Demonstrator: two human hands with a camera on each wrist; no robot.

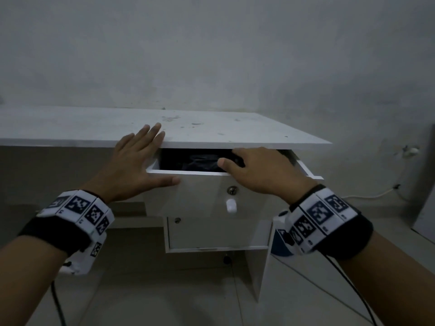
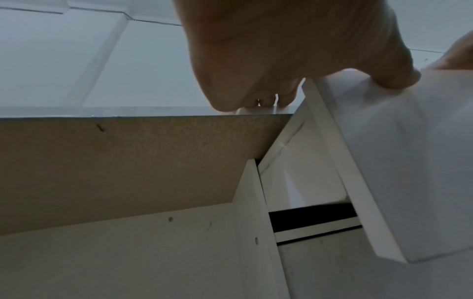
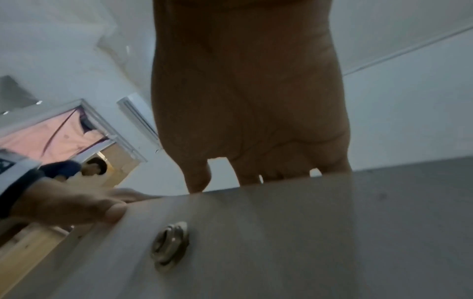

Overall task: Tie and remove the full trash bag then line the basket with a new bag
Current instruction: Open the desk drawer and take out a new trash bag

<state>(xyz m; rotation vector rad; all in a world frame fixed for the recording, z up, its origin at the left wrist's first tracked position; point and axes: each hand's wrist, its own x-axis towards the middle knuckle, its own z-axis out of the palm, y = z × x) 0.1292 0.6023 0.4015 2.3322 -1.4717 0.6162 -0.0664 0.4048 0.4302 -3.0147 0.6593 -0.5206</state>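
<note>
Left hand (image 1: pixel 138 158) rests flat on the desk (image 1: pixel 211 130) edge; right hand (image 1: pixel 256 170), fingers hidden, grip unclear, reaches into the drawer (image 1: pixel 200 191) toward dark bags (image 1: pixel 195 161), probably thin, limp, slippery: pinch one loose fold.

My right hand (image 1: pixel 256 172) reaches over the front of the open drawer (image 1: pixel 200 184), so its fingertips are hidden in the dark inside, and I cannot tell whether they touch the black, crinkled material (image 1: pixel 197 161) there (too dim to identify). The desk top (image 1: pixel 211 130) covers most of the drawer's interior. In the right wrist view, a distant figure (image 3: pixel 94 165) by a doorway is too blurred to make out.
</note>
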